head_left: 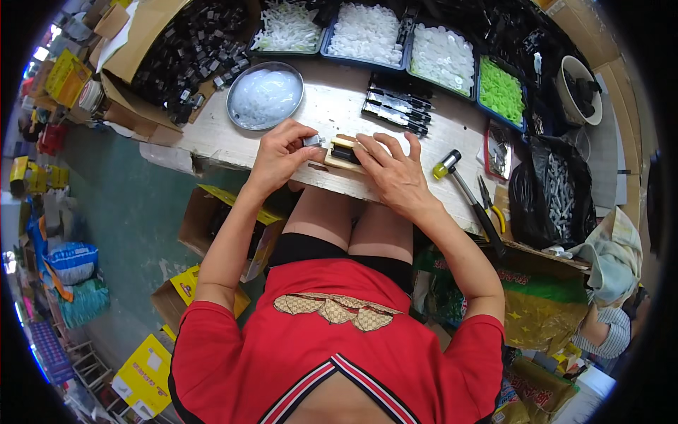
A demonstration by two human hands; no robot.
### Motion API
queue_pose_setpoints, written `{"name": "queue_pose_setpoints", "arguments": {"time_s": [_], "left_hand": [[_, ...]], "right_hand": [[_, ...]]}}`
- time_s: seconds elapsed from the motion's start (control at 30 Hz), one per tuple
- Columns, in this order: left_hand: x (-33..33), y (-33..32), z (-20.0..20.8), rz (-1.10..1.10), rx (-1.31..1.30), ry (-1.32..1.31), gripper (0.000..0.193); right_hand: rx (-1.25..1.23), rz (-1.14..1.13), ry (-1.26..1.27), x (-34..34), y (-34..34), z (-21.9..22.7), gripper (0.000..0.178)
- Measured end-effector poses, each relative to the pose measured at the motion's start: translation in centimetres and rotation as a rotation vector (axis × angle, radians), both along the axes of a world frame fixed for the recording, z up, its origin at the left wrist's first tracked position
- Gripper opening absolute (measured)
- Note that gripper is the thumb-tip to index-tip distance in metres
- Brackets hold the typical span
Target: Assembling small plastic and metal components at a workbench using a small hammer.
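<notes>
Pinches grey piece (pixel 312 141) in left grip (pixel 280 153), beside wooden block (pixel 342 162) near bench's (pixel 328 106) front edge; spreads right grip (pixel 397 174) over block, cannot tell if holding.

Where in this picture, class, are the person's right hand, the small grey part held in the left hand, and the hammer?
Right hand (pixel 397 175): head view, on the back of the hand.
Small grey part (pixel 313 141): head view, on its exposed face.
Hammer (pixel 470 191): head view, on its metal shaft.
</notes>
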State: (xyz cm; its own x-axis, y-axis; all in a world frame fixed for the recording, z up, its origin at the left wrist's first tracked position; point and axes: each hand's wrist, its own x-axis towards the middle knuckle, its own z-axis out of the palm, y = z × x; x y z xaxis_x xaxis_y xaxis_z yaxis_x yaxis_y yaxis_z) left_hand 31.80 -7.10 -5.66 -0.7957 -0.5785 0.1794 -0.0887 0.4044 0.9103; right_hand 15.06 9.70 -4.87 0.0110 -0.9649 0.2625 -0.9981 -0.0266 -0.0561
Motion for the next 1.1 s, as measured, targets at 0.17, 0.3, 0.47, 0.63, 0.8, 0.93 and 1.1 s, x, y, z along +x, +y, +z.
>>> {"name": "queue_pose_setpoints", "arguments": {"time_s": [0.17, 0.3, 0.47, 0.63, 0.8, 0.93, 1.1], "left_hand": [[-0.6, 0.1, 0.2, -0.021, -0.017, 0.006, 0.026], [-0.6, -0.1, 0.1, -0.055, -0.009, -0.002, 0.025], [-1.7, 0.2, 1.1, -0.176, -0.062, -0.061, 0.023], [-3.7, 1.1, 1.5, -0.305, -0.248, -0.211, 0.025], [-4.4, 0.9, 1.2, -0.311, -0.332, -0.284, 0.03], [-3.7, 0.1, 0.2, -0.123, 0.637, -0.175, 0.021], [-3.3, 0.8, -2.2, -0.056, 0.664, -0.007, 0.009]], "right_hand": [[-0.08, 0.009, 0.04, 0.9, -0.3, -1.4, 0.037], [-0.087, 0.011, 0.054, 0.7, -0.2, -2.1, 0.036], [-0.207, -0.102, -0.21, -0.3, 0.2, -1.0, 0.036], [-0.215, -0.152, -0.244, -0.6, 1.1, -1.0, 0.032], [-0.209, -0.162, -0.252, -0.7, 1.8, -1.4, 0.025], [-0.254, -0.164, -0.299, -0.9, 2.1, -1.9, 0.021], [-0.305, -0.167, -0.35, -0.8, 2.2, -2.1, 0.018]]}}
